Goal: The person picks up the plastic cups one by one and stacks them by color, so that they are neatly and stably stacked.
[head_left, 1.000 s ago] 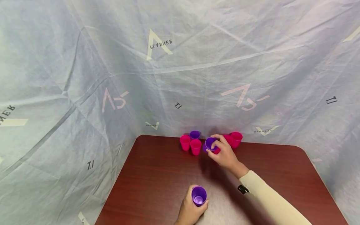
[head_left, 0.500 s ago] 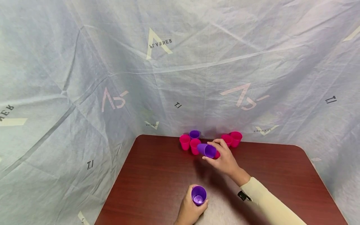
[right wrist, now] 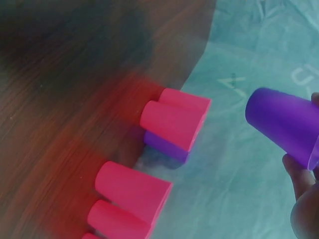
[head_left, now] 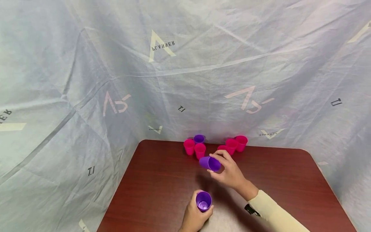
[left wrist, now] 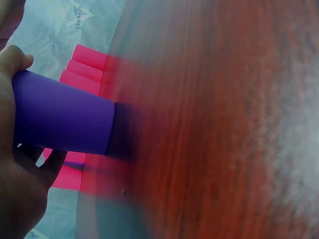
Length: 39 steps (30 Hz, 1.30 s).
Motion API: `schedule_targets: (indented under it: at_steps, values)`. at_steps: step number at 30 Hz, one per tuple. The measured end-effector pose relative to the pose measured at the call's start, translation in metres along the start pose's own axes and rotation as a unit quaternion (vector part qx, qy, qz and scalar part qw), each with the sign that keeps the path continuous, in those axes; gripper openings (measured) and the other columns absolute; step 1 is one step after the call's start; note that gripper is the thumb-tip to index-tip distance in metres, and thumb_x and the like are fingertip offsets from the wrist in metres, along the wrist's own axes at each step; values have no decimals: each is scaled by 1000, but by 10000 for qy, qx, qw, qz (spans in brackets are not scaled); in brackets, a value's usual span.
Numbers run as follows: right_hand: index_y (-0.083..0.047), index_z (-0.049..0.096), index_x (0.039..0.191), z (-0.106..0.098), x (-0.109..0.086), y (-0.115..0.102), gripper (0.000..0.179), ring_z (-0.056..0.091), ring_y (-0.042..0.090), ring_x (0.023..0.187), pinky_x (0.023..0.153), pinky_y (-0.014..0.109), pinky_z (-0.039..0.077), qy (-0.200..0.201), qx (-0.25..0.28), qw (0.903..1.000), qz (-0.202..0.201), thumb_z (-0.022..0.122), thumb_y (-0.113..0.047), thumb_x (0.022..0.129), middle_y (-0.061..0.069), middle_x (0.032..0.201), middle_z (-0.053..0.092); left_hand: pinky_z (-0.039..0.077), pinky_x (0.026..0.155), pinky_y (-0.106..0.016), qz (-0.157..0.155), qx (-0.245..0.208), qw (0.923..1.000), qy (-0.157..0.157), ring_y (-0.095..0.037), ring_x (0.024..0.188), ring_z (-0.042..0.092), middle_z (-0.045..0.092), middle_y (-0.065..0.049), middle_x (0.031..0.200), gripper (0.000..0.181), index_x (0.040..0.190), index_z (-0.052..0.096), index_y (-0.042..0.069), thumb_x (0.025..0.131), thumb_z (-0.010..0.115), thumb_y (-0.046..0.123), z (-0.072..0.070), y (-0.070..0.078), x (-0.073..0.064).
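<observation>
My left hand (head_left: 195, 213) grips an upright purple cup (head_left: 204, 201) near the front of the table, fingers and thumb around its sides. In the left wrist view that cup (left wrist: 65, 113) has its base close to the tabletop. Farther back, my right hand (head_left: 229, 170) holds a second purple cup (head_left: 209, 163) by its rim end, tilted on its side with the mouth toward the right. The right wrist view shows this cup (right wrist: 281, 124) raised above the table. Behind it stand two pink cups (head_left: 189, 147) and another purple cup (head_left: 198, 139).
To the right along the back edge stands a row of three pink cups (head_left: 232, 146), the nearest partly hidden by my right hand. A brown wooden table (head_left: 278, 180) lies beneath everything. Grey printed cloth (head_left: 185, 64) hangs behind and at the sides.
My right hand has lifted the purple cup away from the back row, tipped it over sideways and drawn it toward me and slightly left. My left hand has stayed nearly in place.
</observation>
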State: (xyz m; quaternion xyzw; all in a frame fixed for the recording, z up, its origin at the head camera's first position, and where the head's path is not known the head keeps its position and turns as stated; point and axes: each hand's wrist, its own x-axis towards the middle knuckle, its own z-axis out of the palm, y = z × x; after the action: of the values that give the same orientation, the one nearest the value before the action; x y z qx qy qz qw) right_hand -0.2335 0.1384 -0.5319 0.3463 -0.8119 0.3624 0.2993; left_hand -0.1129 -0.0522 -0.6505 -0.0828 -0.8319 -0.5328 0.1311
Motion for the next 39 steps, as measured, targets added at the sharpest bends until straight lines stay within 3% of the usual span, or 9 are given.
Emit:
schedule_targets:
  at_steps: [6,11,19,25,39]
  values:
    - [-8,72,128,-2,-2,-12,67,63,17,104,83,16,55,-194,-8,9977,-652,90,-14,64,10,122,62,60,87,-31,29,74,10000,28,-4,99,71,73,9,112,66,134,58,18,79,92,27,-1,-1,1]
    - [-8,70,131,-2,-5,-22,69,65,15,101,84,19,56,-326,64,9938,-1058,87,-16,64,10,122,63,60,88,-33,41,25,10000,9,-5,100,71,73,9,113,66,135,57,17,80,91,27,-4,-3,2]
    - [-12,67,135,-4,-13,-34,66,63,14,109,93,18,52,-645,687,9895,-1099,79,-19,71,5,125,63,59,87,-32,26,81,10000,3,-5,100,70,74,6,113,71,140,52,19,81,91,30,-4,-5,2]
    - [-13,66,136,-1,-21,-38,67,64,15,110,94,21,54,-910,932,9851,-1122,79,-19,70,6,126,63,57,80,-29,-50,-46,10000,-12,-3,92,67,73,6,106,66,134,54,20,80,91,30,-3,-3,2]
    - [-9,66,135,11,-29,-41,69,65,14,107,92,21,56,-881,1112,9778,-1542,77,-16,67,10,125,62,56,79,-28,-36,35,10000,-58,-2,91,65,72,4,107,68,132,55,18,73,88,15,-6,0,3]
